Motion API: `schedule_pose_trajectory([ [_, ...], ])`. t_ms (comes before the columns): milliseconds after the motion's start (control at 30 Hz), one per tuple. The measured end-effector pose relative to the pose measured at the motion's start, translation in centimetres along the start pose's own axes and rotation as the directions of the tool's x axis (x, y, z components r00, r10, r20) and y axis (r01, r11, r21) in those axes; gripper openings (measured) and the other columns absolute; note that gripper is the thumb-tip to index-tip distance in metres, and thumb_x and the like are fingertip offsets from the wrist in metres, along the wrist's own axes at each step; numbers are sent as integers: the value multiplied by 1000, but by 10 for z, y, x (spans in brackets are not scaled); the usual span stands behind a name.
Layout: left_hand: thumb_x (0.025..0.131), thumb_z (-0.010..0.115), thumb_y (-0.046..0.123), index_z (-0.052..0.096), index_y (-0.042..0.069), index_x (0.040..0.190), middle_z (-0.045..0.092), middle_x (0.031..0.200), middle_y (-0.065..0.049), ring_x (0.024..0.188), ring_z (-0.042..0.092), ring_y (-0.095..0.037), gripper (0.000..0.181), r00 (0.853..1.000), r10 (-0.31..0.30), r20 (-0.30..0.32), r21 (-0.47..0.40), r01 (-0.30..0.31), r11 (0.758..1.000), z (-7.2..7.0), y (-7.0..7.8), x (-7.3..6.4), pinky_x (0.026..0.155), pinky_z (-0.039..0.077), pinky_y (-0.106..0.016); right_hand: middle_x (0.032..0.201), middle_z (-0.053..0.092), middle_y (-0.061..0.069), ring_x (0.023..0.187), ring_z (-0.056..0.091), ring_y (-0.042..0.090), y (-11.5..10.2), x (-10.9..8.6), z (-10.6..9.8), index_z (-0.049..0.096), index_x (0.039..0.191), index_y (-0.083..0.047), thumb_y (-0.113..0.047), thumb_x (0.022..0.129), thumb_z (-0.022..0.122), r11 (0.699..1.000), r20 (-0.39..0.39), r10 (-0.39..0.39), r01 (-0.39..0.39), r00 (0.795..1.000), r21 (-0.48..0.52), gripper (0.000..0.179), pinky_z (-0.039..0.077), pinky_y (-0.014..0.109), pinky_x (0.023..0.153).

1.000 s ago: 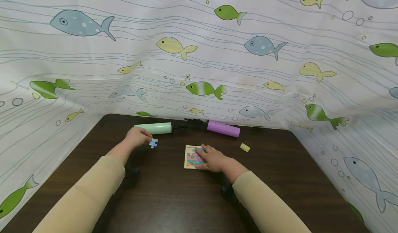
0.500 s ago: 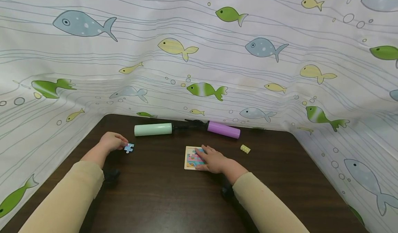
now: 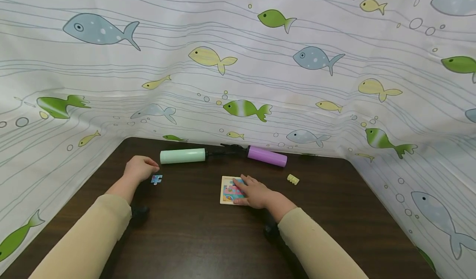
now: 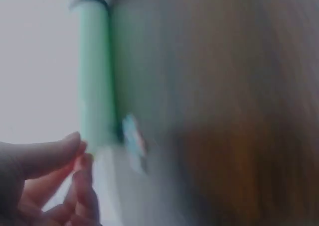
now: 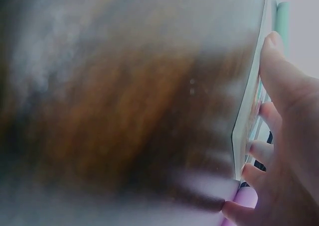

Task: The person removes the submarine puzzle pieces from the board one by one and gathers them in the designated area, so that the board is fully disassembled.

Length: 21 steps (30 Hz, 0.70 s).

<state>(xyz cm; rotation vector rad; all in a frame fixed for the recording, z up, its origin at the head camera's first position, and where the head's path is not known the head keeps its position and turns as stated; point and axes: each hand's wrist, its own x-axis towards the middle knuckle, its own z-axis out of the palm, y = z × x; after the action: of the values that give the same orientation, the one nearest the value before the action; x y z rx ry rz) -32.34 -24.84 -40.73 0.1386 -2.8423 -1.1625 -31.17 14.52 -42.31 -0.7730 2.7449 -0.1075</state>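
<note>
A blue jigsaw piece (image 3: 156, 180) lies flat on the dark table at the left. Just above and behind it is my left hand (image 3: 139, 169), apart from the piece. In the left wrist view, the thumb and fingertips are loosely curled close together with nothing between them, and the jigsaw piece (image 4: 133, 136) is blurred beyond. My right hand (image 3: 256, 193) rests on a small square puzzle board (image 3: 225, 190) near the middle, fingers spread. It covers the board's right part. The right wrist view shows the thumb along the pale edge of the puzzle board (image 5: 240, 136).
Toward the back lie a mint-green cylinder (image 3: 183, 156) and a purple cylinder (image 3: 267, 156), joined by black parts. A small pale yellow block (image 3: 293, 179) sits to the right. A fish-print curtain (image 3: 238, 64) surrounds the table's back and sides.
My left hand has carried the jigsaw piece leftward and let go of it on the table, then lifted slightly away. The right hand stays on the puzzle board.
</note>
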Motion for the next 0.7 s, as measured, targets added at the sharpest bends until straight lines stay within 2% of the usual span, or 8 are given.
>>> schedule_pose_trajectory([
  [167, 92, 69, 17, 71, -3, 106, 67, 105, -22, 92, 59, -37, 24, 996, 73, -51, -80, -77, 994, 18, 36, -3, 77, 49, -48, 163, 12, 13, 148, 13, 34, -1, -1, -1, 23, 158, -23, -59, 95, 51, 1000, 1, 1, -1, 1000, 1, 78, 21, 56, 112],
  [267, 93, 68, 16, 70, -1, 107, 67, 107, -21, 96, 61, -37, 22, 992, 123, -40, -113, -126, 986, 33, 59, -4, 79, 49, -48, 163, 12, 13, 148, 13, 34, -1, -2, -1, 22, 158, -24, -59, 95, 51, 1000, 2, 1, -1, 1000, 2, 78, 21, 55, 112],
  [400, 93, 69, 14, 71, 1, 105, 68, 104, -17, 95, 62, -35, 18, 981, 184, 56, -122, -177, 977, 60, 90, -5, 79, 50, -47, 163, 11, 13, 148, 12, 34, 0, -1, 0, 22, 159, -24, -58, 95, 51, 1000, 4, 5, -5, 1000, 7, 78, 20, 55, 112],
  [500, 90, 72, 13, 73, 3, 101, 69, 98, -10, 91, 63, -29, 15, 963, 220, 158, -74, -211, 975, 85, 109, -5, 78, 51, -44, 164, 10, 12, 148, 11, 33, 1, 0, 1, 20, 159, -26, -59, 95, 51, 1000, 7, 16, -16, 1000, 6, 78, 20, 54, 113],
  [600, 87, 75, 14, 74, 6, 97, 68, 93, -5, 86, 62, -23, 13, 941, 228, 251, -4, -235, 972, 110, 122, -4, 76, 51, -41, 164, 10, 11, 148, 11, 33, 2, 1, 1, 20, 159, -26, -59, 95, 50, 1000, 6, 18, -18, 1000, 8, 78, 20, 54, 113],
  [700, 85, 77, 16, 74, 9, 95, 66, 92, -2, 81, 60, -20, 12, 929, 204, 307, 52, -231, 972, 132, 131, -4, 73, 50, -38, 163, 12, 12, 148, 12, 34, 1, -1, 0, 21, 159, -25, -59, 95, 51, 1000, 0, 4, -4, 1000, 13, 77, 21, 55, 112],
])
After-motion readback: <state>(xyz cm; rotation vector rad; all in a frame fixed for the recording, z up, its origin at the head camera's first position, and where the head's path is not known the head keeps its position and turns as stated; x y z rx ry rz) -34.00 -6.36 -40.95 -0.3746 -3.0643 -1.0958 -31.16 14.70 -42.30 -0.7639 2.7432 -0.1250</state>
